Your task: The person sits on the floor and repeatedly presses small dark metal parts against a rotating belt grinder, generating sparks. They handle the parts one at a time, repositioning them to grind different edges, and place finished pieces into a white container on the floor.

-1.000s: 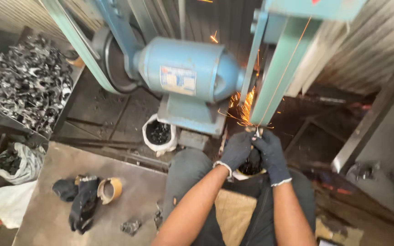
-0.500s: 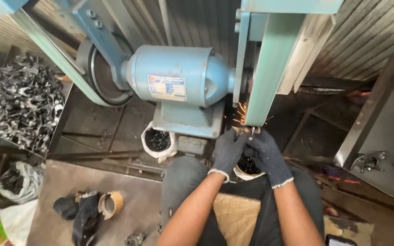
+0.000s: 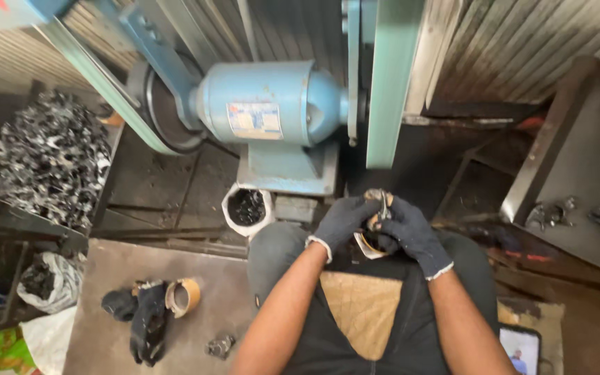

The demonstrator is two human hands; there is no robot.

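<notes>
my gloved fingers point(image 3: 366, 208) are clenched around a small metal piece point(image 3: 381, 203), both hands on it at once. the left hand point(image 3: 345, 221) wraps it from the left, the right hand point(image 3: 411, 232) from the right, fingertips meeting over the piece so only its upper end shows between them. it sits above my lap, just below the lower end of the green belt guard point(image 3: 390, 83), not touching it.

beside my hands, under them, a small white-rimmed cup point(image 3: 366, 246) peeks out. further left a white bag point(image 3: 246, 207) of dark bits stands open at the foot of the blue motor point(image 3: 272, 114). the motor carries a rectangular label point(image 3: 251, 119), pale with a red band, on its side facing me.

out on the left, a heap of shiny metal parts point(image 3: 50, 163) fills a tray. on the brown slab point(image 3: 196, 278) lie spare dark gloves point(image 3: 144, 316) touching a tape roll point(image 3: 182, 295). a phone point(image 3: 519, 347) glows at the lower right.
</notes>
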